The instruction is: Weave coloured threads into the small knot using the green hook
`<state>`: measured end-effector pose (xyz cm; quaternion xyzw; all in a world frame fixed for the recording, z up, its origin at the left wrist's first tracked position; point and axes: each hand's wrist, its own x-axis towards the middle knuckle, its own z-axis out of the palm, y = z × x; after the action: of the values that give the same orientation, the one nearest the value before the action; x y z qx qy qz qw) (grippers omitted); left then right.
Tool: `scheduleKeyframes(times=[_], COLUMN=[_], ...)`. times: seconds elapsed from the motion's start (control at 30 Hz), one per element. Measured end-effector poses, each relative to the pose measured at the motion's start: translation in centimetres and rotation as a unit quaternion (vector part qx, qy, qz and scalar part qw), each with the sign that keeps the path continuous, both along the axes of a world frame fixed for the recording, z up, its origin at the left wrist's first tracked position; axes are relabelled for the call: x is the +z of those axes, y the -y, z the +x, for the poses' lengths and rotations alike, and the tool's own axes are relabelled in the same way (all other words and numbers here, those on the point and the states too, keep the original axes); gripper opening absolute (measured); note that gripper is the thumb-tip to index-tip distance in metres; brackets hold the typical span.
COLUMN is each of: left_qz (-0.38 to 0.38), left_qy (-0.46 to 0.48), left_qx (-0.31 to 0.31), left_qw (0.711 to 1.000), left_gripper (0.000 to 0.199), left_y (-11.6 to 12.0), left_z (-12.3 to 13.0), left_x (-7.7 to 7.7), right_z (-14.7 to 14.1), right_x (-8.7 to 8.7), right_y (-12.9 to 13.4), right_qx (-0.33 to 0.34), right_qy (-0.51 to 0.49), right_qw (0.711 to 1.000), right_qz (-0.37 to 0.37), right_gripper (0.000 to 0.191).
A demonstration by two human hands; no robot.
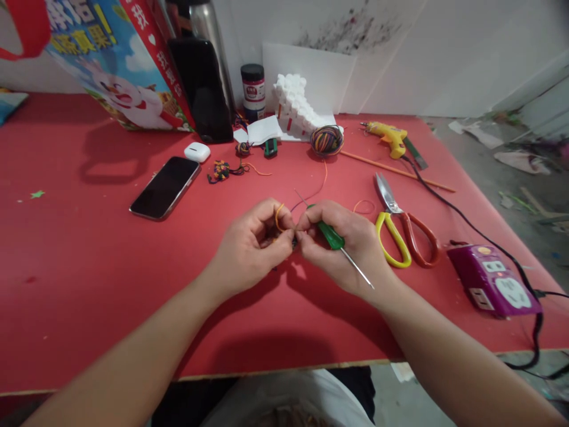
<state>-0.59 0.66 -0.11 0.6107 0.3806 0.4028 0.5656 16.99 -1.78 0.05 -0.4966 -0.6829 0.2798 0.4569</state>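
Both my hands meet above the middle of the red table, fingertips touching. In my left hand, thumb and fingers pinch a small bit of multicoloured yarn work, mostly hidden, and an orange yarn loop rises over the forefinger. My right hand pinches at the same spot while holding a green-handled crochet hook across its palm. The tool's metal shaft points down toward my wrist, and a thin tip sticks out at the far end. A strand runs from near my fingers to a multicoloured yarn ball.
Scissors with yellow and red handles lie right of my hand, near a purple power socket. A yellow glue gun and an orange stick lie behind. On the left are a phone and a small crocheted piece.
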Motion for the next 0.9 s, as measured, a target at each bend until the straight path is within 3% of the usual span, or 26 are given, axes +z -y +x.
scheduleKeyframes(times=[0.2,0.4,0.67,0.9], left_qz=[-0.059,-0.108,-0.041,0.042], left_qy=[0.098,0.143,0.071,-0.026], left_qx=[0.015,0.034,0.042,0.021], left_qw=[0.993,0.983,0.996,0.999], left_gripper=[0.014,0.015,0.013,0.01], left_y=[0.11,0.21,0.09,0.27], left_z=[0.39,0.44,0.14,-0.01], left_x=[0.38,0.42,0.77,0.23], right_z=[-0.57,-0.63,0.06,-0.1], right_x=[0.54,0.22,0.79,0.25], right_y=[0.18,-0.04,-0.39,-0.14], right_qx=[-0.01,0.043,0.006,0.005], right_qy=[-0.154,-0.275,-0.197,-0.085], right_qw=[0.981,0.943,0.967,0.994], right_qz=[-0.121,-0.182,-0.164,-0.072], right_gripper=[0.007,0.012,0.012,0.002])
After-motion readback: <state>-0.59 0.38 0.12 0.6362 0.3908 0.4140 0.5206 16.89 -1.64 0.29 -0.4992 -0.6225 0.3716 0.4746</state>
